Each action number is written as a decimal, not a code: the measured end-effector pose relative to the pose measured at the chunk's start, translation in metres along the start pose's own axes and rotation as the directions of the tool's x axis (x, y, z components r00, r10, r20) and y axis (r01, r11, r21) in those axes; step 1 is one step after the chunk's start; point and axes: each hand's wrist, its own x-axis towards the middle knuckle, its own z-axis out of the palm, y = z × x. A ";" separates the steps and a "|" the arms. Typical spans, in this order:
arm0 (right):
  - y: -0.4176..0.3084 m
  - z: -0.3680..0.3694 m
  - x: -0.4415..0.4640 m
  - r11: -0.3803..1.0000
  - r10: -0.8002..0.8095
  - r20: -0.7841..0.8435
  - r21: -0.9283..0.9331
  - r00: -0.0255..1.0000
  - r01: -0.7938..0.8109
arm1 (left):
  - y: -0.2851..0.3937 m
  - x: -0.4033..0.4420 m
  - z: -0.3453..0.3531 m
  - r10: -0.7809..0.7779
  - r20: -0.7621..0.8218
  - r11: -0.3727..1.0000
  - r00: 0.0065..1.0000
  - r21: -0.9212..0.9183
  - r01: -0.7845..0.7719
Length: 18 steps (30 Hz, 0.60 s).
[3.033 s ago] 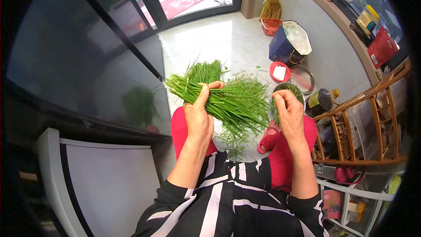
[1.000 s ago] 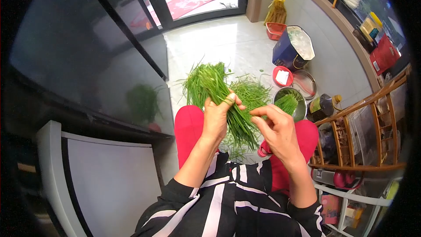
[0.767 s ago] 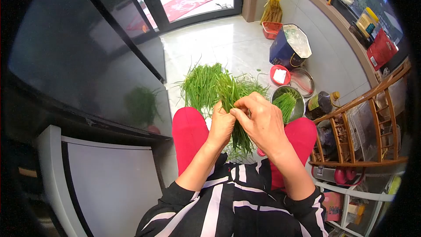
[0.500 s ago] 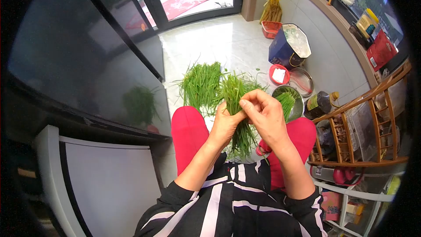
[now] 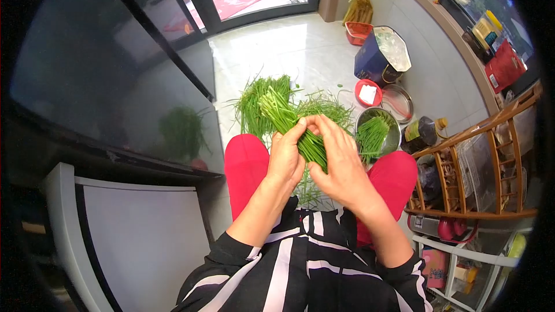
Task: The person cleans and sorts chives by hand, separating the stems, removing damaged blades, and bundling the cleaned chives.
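Note:
A bunch of green chives [image 5: 278,111] slants between my hands above the floor, its pale ends pointing up and left. My left hand [image 5: 286,156] is closed round the middle of the bunch. Curved over the lower right part, my right hand [image 5: 341,159] has its fingers and thumb on the stalks. Behind the bunch a pile of chives [image 5: 251,104] lies on the floor, and looser strands [image 5: 329,107] spread to its right. Right of my right hand stands a metal bowl [image 5: 395,137] with cut-looking green chives [image 5: 372,134] in it.
Beyond the bowl are a red dish [image 5: 364,93], a round metal pan [image 5: 400,99], a dark blue box lined with plastic [image 5: 370,60] and a dark bottle [image 5: 421,136]. A wooden rack [image 5: 500,162] borders the right side; a dark glossy panel [image 5: 115,81] rises on the left.
The bunch has tilted from nearly upright to slanting, its pale ends swinging left. My right hand has shifted from pinching near its top to curving round its lower part.

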 end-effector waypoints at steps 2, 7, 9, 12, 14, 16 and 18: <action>-0.004 0.011 -0.007 0.999 0.037 0.008 0.030 0.999 -0.037 | -0.001 -0.001 0.003 -0.026 -0.063 0.999 0.998 -0.047 0.023; 0.001 0.037 -0.013 0.989 0.074 -0.015 -0.128 0.997 -0.075 | -0.007 -0.001 0.005 -0.016 -0.155 0.999 0.988 -0.053 0.008; 0.001 0.038 -0.012 0.986 0.126 -0.001 -0.106 0.992 -0.126 | -0.005 -0.003 0.007 -0.038 -0.145 0.999 0.989 -0.019 0.036; 0.004 0.038 -0.013 0.970 0.233 0.085 -0.095 0.969 -0.225 | 0.001 -0.002 0.004 -0.112 -0.082 0.992 0.990 0.045 0.116; 0.011 0.037 -0.014 0.982 0.163 -0.031 0.101 0.986 -0.159 | 0.007 -0.002 0.001 -0.161 -0.035 0.984 0.986 0.074 0.163; 0.023 0.033 -0.012 0.952 0.175 0.011 0.254 0.985 -0.172 | 0.016 -0.002 0.003 -0.153 0.091 0.963 0.984 0.237 0.128; 0.034 0.024 -0.010 0.897 0.181 0.052 0.400 0.982 -0.186 | 0.021 0.002 -0.007 -0.179 0.197 0.965 0.964 0.225 0.133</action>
